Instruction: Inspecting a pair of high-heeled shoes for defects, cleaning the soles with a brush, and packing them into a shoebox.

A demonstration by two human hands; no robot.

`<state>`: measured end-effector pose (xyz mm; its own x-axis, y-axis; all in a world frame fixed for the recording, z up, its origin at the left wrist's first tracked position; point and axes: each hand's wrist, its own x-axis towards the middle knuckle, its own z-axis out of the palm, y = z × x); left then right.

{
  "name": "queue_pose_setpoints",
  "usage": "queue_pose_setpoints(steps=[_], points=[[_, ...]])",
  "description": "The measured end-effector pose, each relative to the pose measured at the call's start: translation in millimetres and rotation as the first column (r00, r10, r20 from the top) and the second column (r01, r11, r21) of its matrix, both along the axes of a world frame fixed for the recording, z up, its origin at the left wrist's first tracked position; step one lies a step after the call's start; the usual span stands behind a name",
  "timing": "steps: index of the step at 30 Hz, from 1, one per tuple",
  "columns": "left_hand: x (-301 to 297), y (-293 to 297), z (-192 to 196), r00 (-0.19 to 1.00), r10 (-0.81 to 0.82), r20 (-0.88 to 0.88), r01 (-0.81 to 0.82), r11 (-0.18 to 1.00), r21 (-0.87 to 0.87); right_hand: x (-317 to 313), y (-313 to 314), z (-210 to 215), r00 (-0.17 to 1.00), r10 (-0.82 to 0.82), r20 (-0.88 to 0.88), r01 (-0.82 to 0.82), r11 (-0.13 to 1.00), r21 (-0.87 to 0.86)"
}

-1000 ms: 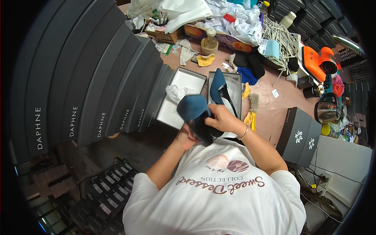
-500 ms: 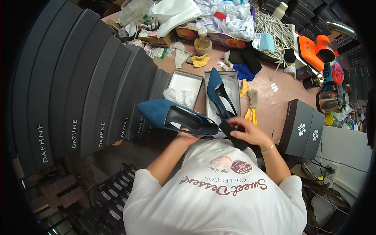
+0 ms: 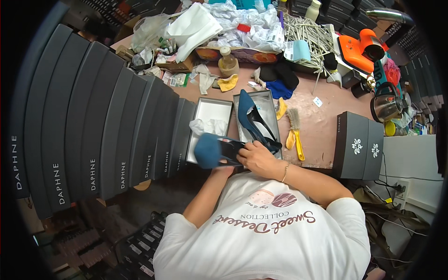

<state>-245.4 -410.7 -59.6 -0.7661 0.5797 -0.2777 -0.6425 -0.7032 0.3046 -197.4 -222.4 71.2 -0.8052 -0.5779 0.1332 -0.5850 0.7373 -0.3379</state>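
A blue pointed slingback shoe (image 3: 208, 150) is in my left hand (image 3: 223, 171), which supports it from below, its fingers mostly hidden under the sole. The toe points left and is smeared by motion. My right hand (image 3: 259, 159) lies over the heel end, fingers curled onto the shoe's opening; whether anything else is under them is hidden. Just beyond, the matching blue shoe (image 3: 247, 112) rests toe-away in an open grey shoebox (image 3: 270, 100). Left of that box sits an open white-lined box part (image 3: 212, 108) holding crumpled white tissue (image 3: 210, 126).
A yellow-handled brush (image 3: 296, 135) lies right of the shoebox. Tall stacks of dark shoeboxes (image 3: 88, 121) rise on my left; two upright boxes (image 3: 357, 144) stand at right. Farther back are a bottle (image 3: 227, 63), rags (image 3: 282, 79), heaped tissue (image 3: 228, 23) and a glass pot (image 3: 386, 106).
My right hand has moved left onto the held shoe; the flat black piece that was by it is out of sight. The held shoe has turned and shifted right. The view has moved slightly.
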Motion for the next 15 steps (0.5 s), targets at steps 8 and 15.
queue_pose_setpoints(steps=[8,15], points=[[-6,-5,43,0.918,0.183,0.352,0.024,0.86,-0.51,-2,66,46,0.93,-0.331,0.16,0.366,0.876,-0.313],[-7,11,56,0.951,-0.161,-0.264,0.032,0.902,-0.431,-3,0,-29,0.983,-0.046,-0.178,0.048,0.999,0.009]])
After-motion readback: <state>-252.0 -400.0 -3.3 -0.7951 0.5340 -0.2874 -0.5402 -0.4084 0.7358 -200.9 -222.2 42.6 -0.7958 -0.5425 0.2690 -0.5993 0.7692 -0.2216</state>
